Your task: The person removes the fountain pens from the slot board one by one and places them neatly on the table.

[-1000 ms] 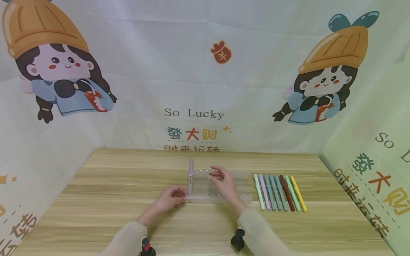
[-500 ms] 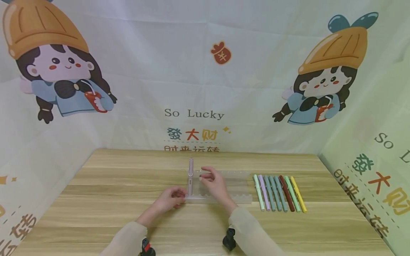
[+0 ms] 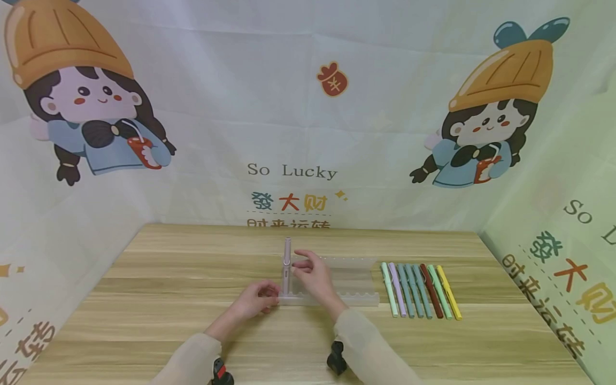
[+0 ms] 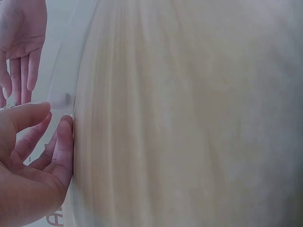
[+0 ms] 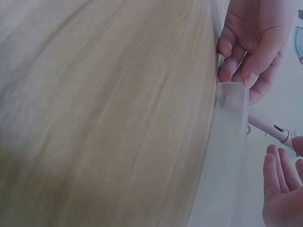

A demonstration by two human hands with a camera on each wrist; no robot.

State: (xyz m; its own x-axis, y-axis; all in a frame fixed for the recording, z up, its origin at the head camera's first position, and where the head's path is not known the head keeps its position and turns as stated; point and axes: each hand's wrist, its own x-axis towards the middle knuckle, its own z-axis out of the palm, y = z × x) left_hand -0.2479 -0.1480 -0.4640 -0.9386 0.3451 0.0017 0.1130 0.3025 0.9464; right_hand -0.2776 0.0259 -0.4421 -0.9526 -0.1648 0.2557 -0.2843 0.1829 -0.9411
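Note:
A clear plastic pen rack (image 3: 332, 299) with scalloped edges stands on the table. At its left end a pale pink pen (image 3: 287, 267) leans in the first slot, its cap end up. My left hand (image 3: 260, 297) holds the rack's front left corner, thumb on top and fingers at the end, as the right wrist view also shows. Just right of the pen, my right hand (image 3: 315, 275) hovers over the rack with fingers extended and parted. In the right wrist view its thumb (image 5: 297, 144) overlaps the pen's clip area, and nothing is gripped.
To the rack's right lies a row of capped pens: mint (image 3: 390, 290), lilac (image 3: 397, 290), several teal (image 3: 413, 291), dark red (image 3: 431, 291), green (image 3: 440, 292) and yellow (image 3: 449, 293). A printed cloth (image 3: 289, 133) hangs behind the wooden table (image 3: 168, 267).
My right hand has moved left across the rack, up to the pink pen. The left hand stays at the rack's corner, and the pens have not moved.

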